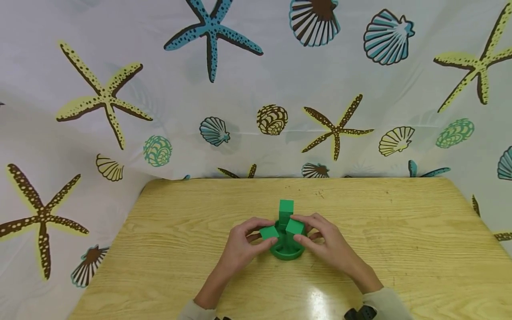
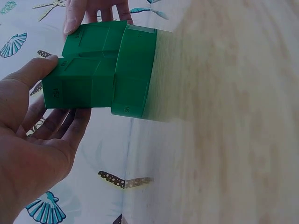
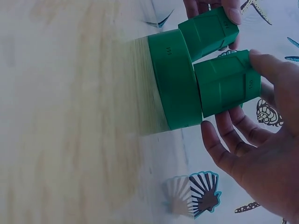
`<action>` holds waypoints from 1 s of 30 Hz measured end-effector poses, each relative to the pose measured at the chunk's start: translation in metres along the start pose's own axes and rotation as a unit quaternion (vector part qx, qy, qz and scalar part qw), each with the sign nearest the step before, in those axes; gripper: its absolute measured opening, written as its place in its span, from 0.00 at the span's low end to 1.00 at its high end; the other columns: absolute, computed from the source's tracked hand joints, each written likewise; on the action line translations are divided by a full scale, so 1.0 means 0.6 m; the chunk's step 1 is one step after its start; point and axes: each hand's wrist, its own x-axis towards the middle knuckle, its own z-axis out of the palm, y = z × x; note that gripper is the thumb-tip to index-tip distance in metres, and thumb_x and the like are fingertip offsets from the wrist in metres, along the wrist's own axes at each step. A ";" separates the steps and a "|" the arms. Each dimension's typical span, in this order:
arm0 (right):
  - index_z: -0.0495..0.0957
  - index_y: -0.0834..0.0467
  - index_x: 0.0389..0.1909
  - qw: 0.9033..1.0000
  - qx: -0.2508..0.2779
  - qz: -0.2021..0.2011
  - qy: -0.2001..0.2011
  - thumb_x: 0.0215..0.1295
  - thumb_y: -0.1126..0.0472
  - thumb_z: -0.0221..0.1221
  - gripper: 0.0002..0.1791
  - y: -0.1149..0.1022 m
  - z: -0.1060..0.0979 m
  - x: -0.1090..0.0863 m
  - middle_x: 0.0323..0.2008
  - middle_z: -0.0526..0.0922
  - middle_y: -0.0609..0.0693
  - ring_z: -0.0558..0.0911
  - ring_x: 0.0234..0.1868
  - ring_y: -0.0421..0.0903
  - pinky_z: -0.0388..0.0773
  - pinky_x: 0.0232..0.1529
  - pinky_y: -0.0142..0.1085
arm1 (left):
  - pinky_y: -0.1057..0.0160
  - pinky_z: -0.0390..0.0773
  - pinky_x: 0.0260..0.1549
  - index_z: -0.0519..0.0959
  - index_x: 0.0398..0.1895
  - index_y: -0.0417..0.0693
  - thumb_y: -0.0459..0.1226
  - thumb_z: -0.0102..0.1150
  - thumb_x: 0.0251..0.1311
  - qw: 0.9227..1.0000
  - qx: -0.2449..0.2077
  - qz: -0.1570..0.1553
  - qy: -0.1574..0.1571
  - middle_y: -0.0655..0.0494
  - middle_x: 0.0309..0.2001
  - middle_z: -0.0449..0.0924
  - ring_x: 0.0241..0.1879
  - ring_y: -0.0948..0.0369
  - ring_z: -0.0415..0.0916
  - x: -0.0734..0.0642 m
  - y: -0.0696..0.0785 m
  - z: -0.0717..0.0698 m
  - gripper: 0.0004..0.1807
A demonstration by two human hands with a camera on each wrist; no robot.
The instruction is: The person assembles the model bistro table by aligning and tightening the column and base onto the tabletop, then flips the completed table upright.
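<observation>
A round green base (image 1: 287,255) rests on the wooden table, with green square-topped blocks standing on it. My left hand (image 1: 240,243) pinches the left block (image 1: 269,233) near its top between thumb and fingers. On the other side, my right hand (image 1: 331,242) grips the right block (image 1: 295,226) the same way. Behind these two rises a third block (image 1: 286,209), which neither hand touches. Seen from the left wrist, the held left block (image 2: 79,86) meets the base (image 2: 134,70) at its lower end. In the right wrist view the right block (image 3: 226,84) also meets the base (image 3: 175,79).
The light wooden table (image 1: 180,222) spreads out on both sides of the base. A white cloth (image 1: 248,89) printed with starfish and shells hangs behind the table and along its sides. Dark straps (image 1: 360,312) show at the sleeve cuffs.
</observation>
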 end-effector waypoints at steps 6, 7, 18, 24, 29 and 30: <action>0.76 0.48 0.68 1.000 -0.003 0.000 -0.010 0.73 0.55 0.64 0.24 0.002 0.003 0.002 0.43 0.77 0.45 0.79 0.43 0.45 0.86 0.41 0.38 | 0.59 0.82 0.53 0.83 0.57 0.39 0.33 0.74 0.61 1.000 -0.004 -0.008 0.000 0.48 0.55 0.82 0.57 0.52 0.79 -0.002 0.000 -0.001 0.21; 0.76 0.48 0.69 1.000 -0.003 0.000 -0.014 0.73 0.55 0.64 0.25 0.001 0.004 0.002 0.43 0.77 0.45 0.78 0.43 0.45 0.85 0.41 0.38 | 0.59 0.82 0.54 0.83 0.57 0.39 0.33 0.74 0.61 1.000 -0.004 -0.009 0.000 0.48 0.55 0.82 0.57 0.51 0.79 -0.003 0.000 -0.002 0.21; 0.76 0.50 0.68 1.000 -0.009 0.002 -0.011 0.71 0.57 0.66 0.25 0.000 0.001 0.006 0.44 0.78 0.48 0.79 0.41 0.47 0.84 0.38 0.37 | 0.59 0.82 0.53 0.83 0.57 0.41 0.34 0.73 0.61 1.000 -0.009 -0.011 0.001 0.49 0.55 0.82 0.57 0.53 0.79 -0.004 0.000 -0.004 0.21; 0.76 0.52 0.68 1.000 0.005 0.005 -0.004 0.69 0.59 0.66 0.26 0.004 -0.001 0.006 0.54 0.82 0.48 0.82 0.48 0.49 0.86 0.43 0.39 | 0.59 0.82 0.55 0.83 0.58 0.42 0.36 0.73 0.62 1.000 -0.013 -0.009 -0.005 0.49 0.56 0.81 0.58 0.54 0.78 -0.002 0.003 -0.002 0.21; 0.76 0.51 0.69 0.999 0.028 0.021 -0.010 0.69 0.58 0.66 0.27 0.006 -0.001 0.004 0.64 0.79 0.50 0.81 0.59 0.50 0.85 0.50 0.41 | 0.59 0.82 0.55 0.83 0.58 0.42 0.36 0.73 0.62 1.000 -0.005 -0.011 -0.005 0.51 0.57 0.81 0.58 0.55 0.78 -0.003 0.003 -0.001 0.21; 0.75 0.51 0.69 0.999 0.034 0.023 -0.012 0.70 0.58 0.66 0.27 0.006 -0.001 0.003 0.64 0.79 0.51 0.81 0.60 0.51 0.84 0.51 0.41 | 0.59 0.82 0.55 0.82 0.58 0.41 0.36 0.73 0.62 1.000 -0.005 -0.011 -0.006 0.50 0.57 0.81 0.58 0.54 0.78 -0.003 0.004 -0.001 0.21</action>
